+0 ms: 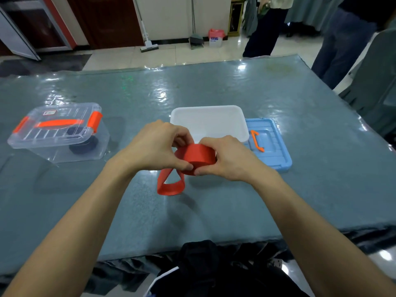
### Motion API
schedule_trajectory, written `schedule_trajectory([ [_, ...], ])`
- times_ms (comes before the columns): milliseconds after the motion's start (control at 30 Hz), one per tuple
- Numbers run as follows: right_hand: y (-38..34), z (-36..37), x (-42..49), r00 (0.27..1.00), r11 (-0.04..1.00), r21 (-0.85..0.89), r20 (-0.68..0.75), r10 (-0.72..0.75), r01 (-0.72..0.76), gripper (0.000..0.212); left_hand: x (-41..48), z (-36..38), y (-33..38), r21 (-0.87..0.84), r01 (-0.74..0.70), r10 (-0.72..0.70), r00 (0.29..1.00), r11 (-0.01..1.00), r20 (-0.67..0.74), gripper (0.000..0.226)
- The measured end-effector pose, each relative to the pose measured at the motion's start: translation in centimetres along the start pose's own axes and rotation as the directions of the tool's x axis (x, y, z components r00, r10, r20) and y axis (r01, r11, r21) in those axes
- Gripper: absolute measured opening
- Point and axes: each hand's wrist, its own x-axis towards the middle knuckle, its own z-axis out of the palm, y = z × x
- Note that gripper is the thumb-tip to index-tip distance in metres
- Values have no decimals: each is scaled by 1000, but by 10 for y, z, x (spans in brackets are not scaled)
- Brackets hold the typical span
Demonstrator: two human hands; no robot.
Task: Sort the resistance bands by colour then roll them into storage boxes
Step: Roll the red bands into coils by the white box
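Since the red band is soft, light and springy, the coil will prob. unwind if let go — best pinched across its edges. Left hand and right hand both grip the roll, thumbs near side, just above the worktop, w/ loose tail drooping onto it — white box just beyond.

Head view, forward-down, over table
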Motion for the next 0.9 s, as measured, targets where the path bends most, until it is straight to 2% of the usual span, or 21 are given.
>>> schedule_trajectory([
  [67,6,-3,-3,999,976,215,-37,37,-28,42,0,-3,-10,-211,29,-22,999,977,34,60],
  [167,7,-12,-7,994,840,542,-70,84,-33,37,-3,0,-26,-479,27,-16,999,877,28,62],
  [267,5,-17,-3,988,743,669,-88,124,-33,41,-1,11,-32,-729,11,-26,1000,685,-9,56],
  [367,8,-12,0,983,696,717,-101,154,-35,46,2,21,-36,-809,14,-78,996,587,-39,62],
  [467,14,-1,3,988,662,747,-51,145,-58,51,3,23,-34,-753,6,-107,991,658,-86,44],
  [500,16,0,4,991,702,708,-25,128,-73,52,3,21,-33,-705,8,-109,989,709,-99,42],
  [533,17,-1,5,994,785,614,-3,111,-86,54,3,19,-32,-647,17,-108,989,762,-102,42],
  [600,16,-7,7,996,950,297,9,93,-91,62,4,14,-29,-500,16,-71,993,866,-92,41],
  [667,13,-11,13,997,994,82,9,72,-73,68,5,10,-27,-266,-16,-2,998,964,-66,41],
  [767,12,-2,24,998,998,54,55,26,-29,48,7,3,-22,9,-22,22,999,1000,-34,46],
  [900,16,9,30,999,995,89,17,31,-33,48,10,-4,-29,91,-2,4,1000,996,-23,53],
])
